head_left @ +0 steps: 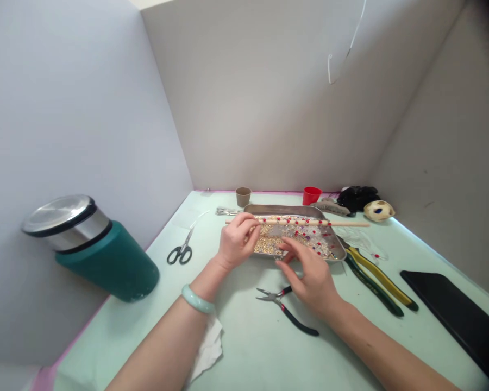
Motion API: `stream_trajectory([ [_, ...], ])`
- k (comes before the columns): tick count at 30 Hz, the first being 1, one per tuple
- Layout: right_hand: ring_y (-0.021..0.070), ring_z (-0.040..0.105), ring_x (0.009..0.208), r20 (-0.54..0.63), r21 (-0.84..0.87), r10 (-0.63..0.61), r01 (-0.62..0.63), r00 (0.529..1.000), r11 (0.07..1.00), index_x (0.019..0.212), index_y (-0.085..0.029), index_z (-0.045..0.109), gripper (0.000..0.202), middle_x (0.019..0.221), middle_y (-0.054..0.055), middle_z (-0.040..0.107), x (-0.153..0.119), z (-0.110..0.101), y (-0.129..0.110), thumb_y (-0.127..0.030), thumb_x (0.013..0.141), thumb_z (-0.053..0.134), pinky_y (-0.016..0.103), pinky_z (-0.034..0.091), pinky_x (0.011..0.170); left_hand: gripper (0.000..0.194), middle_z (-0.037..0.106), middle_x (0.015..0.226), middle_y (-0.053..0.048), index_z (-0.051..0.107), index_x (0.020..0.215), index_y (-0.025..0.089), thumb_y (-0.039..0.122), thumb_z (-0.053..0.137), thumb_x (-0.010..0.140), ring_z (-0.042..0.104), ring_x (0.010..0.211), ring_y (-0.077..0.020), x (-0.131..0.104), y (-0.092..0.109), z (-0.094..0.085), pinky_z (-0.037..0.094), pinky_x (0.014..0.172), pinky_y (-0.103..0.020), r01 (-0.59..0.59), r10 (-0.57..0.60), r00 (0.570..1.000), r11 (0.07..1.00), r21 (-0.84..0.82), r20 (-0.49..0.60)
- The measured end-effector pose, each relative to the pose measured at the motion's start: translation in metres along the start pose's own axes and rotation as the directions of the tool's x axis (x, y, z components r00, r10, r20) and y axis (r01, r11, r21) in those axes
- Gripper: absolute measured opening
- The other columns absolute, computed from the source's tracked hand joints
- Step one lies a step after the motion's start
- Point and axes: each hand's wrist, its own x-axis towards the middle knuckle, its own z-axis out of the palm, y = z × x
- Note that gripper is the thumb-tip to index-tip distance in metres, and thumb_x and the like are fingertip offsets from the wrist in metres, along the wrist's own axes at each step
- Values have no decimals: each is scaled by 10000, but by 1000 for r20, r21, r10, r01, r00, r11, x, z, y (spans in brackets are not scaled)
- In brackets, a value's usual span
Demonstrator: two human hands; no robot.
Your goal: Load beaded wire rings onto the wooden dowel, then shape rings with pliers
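Note:
My left hand, with a pale green bangle on the wrist, is closed in a pinch at the left part of a wooden stick. What its fingers hold is too small to make out. Red beads run along the stick, which lies across a metal tray of gold, clear and coloured beads. Over the tray's front edge, my right hand has thumb and fingers curled towards each other around something tiny. Below it lie small pliers, jaws to the left, one handle partly hidden.
A teal bottle leans large at left, near scissors. Behind the tray stand a brown cup and a red cup. Large green-yellow pliers and a black flat object lie right. White paper is under my left forearm.

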Motion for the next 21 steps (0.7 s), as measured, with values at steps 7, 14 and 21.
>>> stream_trajectory([
  [7,182,628,796,2,8,-39,39,999,999,1330,-222,342,496,1128,79,637,-4,-8,0,-137,865,492,383,474,801,232,554,619,13,614,819,147,364,535,838,423,454,-52,30,44,-7,364,445,-185,500,-374,850,795,-343,370],
  [14,180,632,765,-15,5,-46,46,999,999,1379,-225,281,561,1113,66,653,-8,-4,-2,-145,866,494,378,477,788,333,559,607,22,554,746,149,472,521,819,443,402,-48,11,52,-12,354,405,-186,698,-510,665,684,-210,546],
  [21,181,614,741,-23,-61,-41,39,999,997,1366,-159,304,524,1046,95,671,-7,-5,-1,-181,880,499,358,470,758,240,554,556,19,588,814,132,370,569,782,506,458,-83,3,38,10,411,452,-203,728,-428,569,659,-188,702],
])
